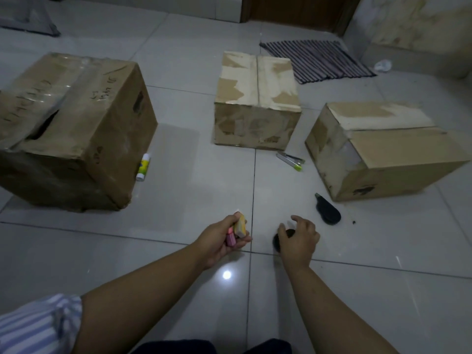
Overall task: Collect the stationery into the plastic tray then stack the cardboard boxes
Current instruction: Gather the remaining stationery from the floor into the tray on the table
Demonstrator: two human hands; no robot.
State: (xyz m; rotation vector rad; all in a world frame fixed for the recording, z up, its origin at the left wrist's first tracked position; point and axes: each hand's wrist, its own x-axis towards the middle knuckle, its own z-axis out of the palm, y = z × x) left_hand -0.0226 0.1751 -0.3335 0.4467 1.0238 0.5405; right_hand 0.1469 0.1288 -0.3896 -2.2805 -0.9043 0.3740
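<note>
My left hand grips a pink highlighter and a yellow eraser-like block above the floor. My right hand curls over a small round black object on the tiles. A black tape dispenser lies just right of that hand. A glue stick leans by the large left cardboard box. Pens and a green-tipped marker lie between the middle box and the right box. No plastic tray is in view.
A striped mat lies at the back right by a wooden door. A crumpled white scrap sits near the wall. Grey floor tiles spread between the boxes and me.
</note>
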